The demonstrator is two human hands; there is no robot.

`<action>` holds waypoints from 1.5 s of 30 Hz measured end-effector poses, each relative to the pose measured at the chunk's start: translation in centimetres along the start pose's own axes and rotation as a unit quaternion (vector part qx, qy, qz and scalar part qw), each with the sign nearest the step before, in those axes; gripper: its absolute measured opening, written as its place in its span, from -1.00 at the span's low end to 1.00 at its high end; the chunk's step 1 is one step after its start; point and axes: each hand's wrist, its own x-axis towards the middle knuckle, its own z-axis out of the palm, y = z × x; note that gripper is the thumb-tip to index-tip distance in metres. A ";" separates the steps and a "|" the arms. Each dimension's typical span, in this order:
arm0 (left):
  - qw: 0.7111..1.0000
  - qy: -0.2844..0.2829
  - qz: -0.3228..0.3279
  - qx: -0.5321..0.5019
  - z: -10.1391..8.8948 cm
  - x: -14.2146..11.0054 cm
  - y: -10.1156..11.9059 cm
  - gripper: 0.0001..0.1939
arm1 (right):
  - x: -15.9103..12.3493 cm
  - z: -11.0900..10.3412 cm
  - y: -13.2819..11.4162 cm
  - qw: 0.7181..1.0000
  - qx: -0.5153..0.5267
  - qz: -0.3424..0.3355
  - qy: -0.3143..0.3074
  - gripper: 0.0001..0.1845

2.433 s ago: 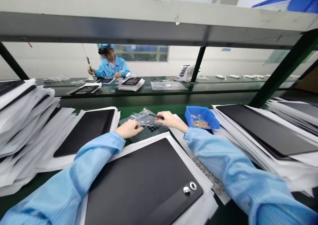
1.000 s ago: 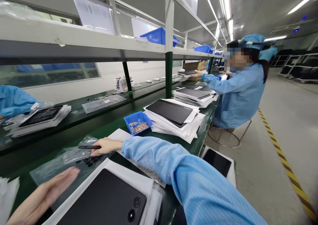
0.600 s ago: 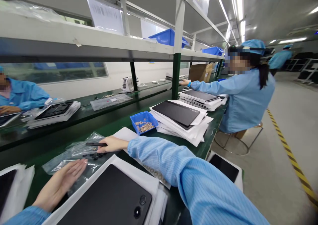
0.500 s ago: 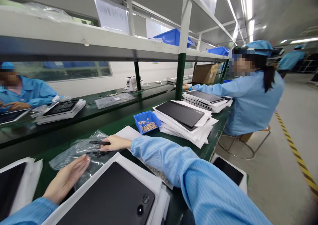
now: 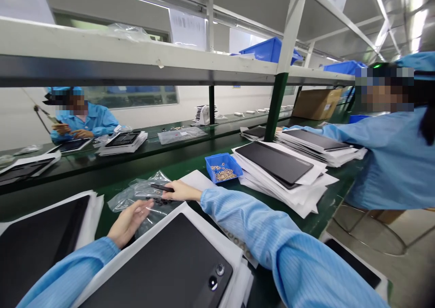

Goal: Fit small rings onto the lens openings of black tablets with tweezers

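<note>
My right hand (image 5: 181,191) pinches a slim black pen-like tool (image 5: 162,188) above a clear plastic bag (image 5: 132,194). Small dark round parts (image 5: 165,202) lie at the bag, just below that hand. My left hand (image 5: 131,221) is open beside the bag, its fingers stretched toward the dark parts; whether it touches the plastic I cannot tell. Nearest to me, a dark tablet (image 5: 166,262) with two round camera rings lies back up on a stack of white sheets. A sheet with rows of rings (image 5: 238,242) is partly covered by my right sleeve.
A blue bin (image 5: 224,168) holds small tan rings. Tablets on white sheets (image 5: 282,163) are stacked to the right, with another tablet (image 5: 44,235) at left. A white shelf (image 5: 142,56) spans overhead. Co-workers sit at right (image 5: 397,158) and across the bench (image 5: 91,122).
The view has swung left, so the bench things appear further right. Both hands stay at the plastic bag, the tool still in the right one. The co-worker across the bench shows more fully.
</note>
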 end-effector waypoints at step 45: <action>0.996 -0.044 0.046 -0.056 -0.8 3.1 -2.2 -0.76 | 3.9 0.3 -1.6 0.992 -0.109 -0.066 -0.018 -0.65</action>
